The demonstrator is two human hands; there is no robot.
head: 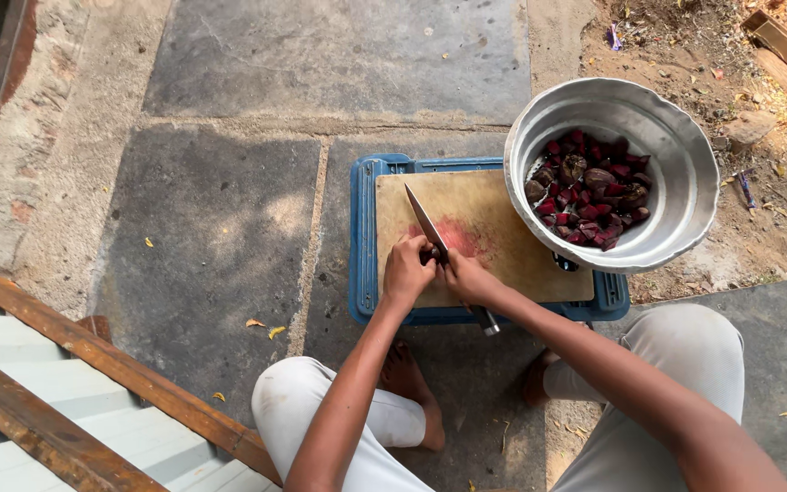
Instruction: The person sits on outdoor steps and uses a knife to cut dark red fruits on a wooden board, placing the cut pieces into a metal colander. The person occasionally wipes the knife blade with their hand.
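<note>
Head view: two hands work a knife on a cutting board.
Beside the wooden cutting board [494, 228], at its far right corner, sits a metal bowl [685, 164] of beetroot pieces [589, 196]. On the board's near edge, the right hand [468, 278] grips the knife [425, 223]; the left hand [407, 271] is closed beside its blade, contents hidden.

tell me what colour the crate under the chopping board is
Blue: the crate under the wooden board, seen in the head view.
</note>
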